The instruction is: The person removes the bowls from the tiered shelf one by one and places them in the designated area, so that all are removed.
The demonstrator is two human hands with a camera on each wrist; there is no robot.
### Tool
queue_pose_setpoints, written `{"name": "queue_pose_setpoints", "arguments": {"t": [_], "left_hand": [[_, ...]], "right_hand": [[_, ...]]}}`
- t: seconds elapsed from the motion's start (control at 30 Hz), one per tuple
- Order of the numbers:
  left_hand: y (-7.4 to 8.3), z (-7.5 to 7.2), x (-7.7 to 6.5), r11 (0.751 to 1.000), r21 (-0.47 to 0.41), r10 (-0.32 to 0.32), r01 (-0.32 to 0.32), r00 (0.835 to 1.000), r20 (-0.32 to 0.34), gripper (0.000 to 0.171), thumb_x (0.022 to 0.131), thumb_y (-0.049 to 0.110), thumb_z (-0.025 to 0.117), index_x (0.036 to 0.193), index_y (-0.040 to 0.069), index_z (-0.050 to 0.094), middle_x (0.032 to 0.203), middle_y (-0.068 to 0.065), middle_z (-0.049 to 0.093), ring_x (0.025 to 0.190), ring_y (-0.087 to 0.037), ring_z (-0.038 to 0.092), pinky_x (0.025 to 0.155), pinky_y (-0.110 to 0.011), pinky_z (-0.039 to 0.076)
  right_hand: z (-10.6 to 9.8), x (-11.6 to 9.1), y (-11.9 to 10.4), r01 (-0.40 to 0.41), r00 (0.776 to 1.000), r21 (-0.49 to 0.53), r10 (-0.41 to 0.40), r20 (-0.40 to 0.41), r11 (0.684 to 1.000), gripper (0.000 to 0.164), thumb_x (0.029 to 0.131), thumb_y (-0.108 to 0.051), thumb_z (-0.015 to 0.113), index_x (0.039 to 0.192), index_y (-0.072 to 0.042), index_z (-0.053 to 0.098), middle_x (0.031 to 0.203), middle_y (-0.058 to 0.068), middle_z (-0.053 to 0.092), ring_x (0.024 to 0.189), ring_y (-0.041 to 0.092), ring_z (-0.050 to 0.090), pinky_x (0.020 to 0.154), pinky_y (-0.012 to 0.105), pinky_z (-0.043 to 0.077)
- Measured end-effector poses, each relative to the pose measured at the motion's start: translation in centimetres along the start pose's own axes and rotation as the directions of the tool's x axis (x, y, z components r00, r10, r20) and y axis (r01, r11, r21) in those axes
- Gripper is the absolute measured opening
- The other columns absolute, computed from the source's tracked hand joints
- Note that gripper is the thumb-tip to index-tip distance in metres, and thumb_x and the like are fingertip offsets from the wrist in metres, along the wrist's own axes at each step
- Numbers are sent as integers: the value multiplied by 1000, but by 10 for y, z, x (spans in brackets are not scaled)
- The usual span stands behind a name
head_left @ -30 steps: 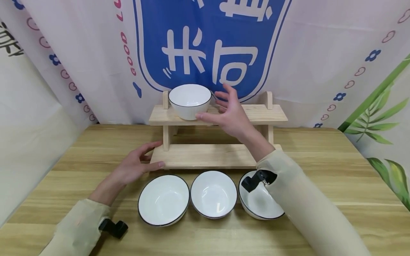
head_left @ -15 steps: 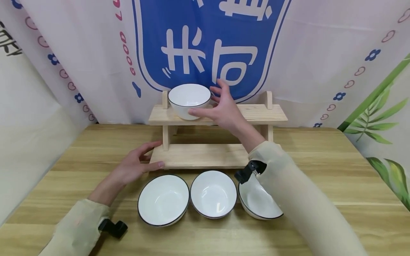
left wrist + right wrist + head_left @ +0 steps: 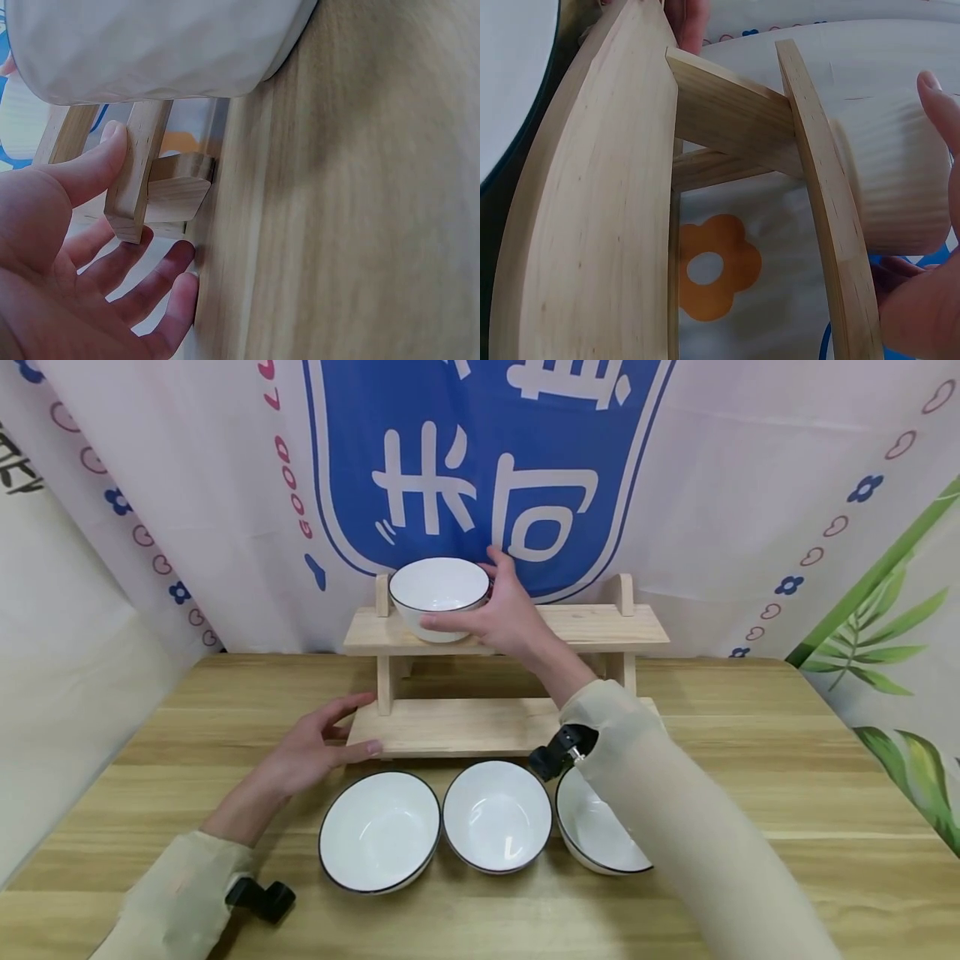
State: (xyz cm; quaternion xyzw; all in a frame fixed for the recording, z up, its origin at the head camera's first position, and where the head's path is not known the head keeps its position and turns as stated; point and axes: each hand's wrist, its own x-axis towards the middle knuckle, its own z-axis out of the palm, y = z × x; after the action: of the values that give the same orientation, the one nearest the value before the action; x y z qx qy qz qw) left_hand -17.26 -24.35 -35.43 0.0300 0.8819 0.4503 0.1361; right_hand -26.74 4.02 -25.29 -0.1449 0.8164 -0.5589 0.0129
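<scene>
A two-tier wooden rack (image 3: 480, 727) stands on the table. On the left end of its upper shelf sits a white bowl (image 3: 438, 589) with a dark rim. My right hand (image 3: 506, 614) holds this bowl from its right side, thumb across the front and fingers behind. In the right wrist view the bowl's ribbed wall (image 3: 900, 180) shows beside the thumb. My left hand (image 3: 311, 747) grips the left end of the lower shelf. Seen from the left wrist, the thumb lies against the shelf board (image 3: 135, 165) with fingertips at its other side.
Three more white bowls stand in a row before the rack: a left one (image 3: 380, 832), a middle one (image 3: 497, 817) and a right one (image 3: 600, 827), partly covered by the right sleeve. A printed curtain (image 3: 720, 485) hangs behind the rack.
My right hand has moved left along the upper bowl, its thumb sliding further across the front and its fingers closing in behind. The left hand stays at the rack.
</scene>
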Motion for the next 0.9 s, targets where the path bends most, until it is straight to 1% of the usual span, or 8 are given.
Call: {"name": "queue_pose_setpoints", "arguments": {"t": [0.2, 0.33, 0.57, 0.77, 0.9], "left_hand": [[0, 0, -1, 1000, 9, 0, 0, 1000, -2, 90, 97, 42, 77, 170, 27, 27, 175, -23, 22, 145, -50, 42, 106, -63, 46], [0, 0, -1, 1000, 14, 3, -3, 1000, -3, 90, 98, 43, 77, 170, 26, 27, 175, -23, 22, 145, -51, 42, 105, -62, 46], [0, 0, -1, 1000, 11, 1, -1, 1000, 2, 90, 98, 43, 77, 170, 26, 26, 175, -23, 22, 146, -51, 42, 107, -64, 45], [0, 0, -1, 1000, 5, 7, -7, 1000, -4, 90, 96, 44, 78, 169, 27, 29, 173, -22, 25, 145, -49, 44, 106, -58, 46], [1, 0, -2, 1000, 5, 8, -8, 1000, -6, 90, 95, 46, 80, 168, 28, 31, 173, -21, 27, 146, -48, 44, 107, -56, 46]], "right_hand": [[4, 3, -2, -21, 1000, -22, 21, -6, 1000, 133, 76, -42, 97, 171, -23, 6, 175, 7, 25, 156, 29, 34, 128, 53, 31], [7, 3, -2, -26, 1000, -17, 26, -17, 1000, 133, 75, -42, 98, 171, -23, 8, 173, 8, 28, 156, 30, 35, 128, 54, 31], [12, 1, -1, -44, 999, -8, 43, -11, 999, 136, 72, -45, 99, 170, -29, 7, 175, 7, 24, 155, 30, 33, 127, 55, 33], [14, 0, -3, -52, 998, -28, 51, -34, 998, 134, 72, -48, 98, 170, -28, 10, 172, 7, 29, 152, 29, 37, 125, 54, 37], [15, 0, -3, -54, 998, -40, 52, -44, 998, 133, 71, -49, 98, 170, -25, 12, 169, 8, 34, 148, 29, 41, 122, 52, 40]]}}
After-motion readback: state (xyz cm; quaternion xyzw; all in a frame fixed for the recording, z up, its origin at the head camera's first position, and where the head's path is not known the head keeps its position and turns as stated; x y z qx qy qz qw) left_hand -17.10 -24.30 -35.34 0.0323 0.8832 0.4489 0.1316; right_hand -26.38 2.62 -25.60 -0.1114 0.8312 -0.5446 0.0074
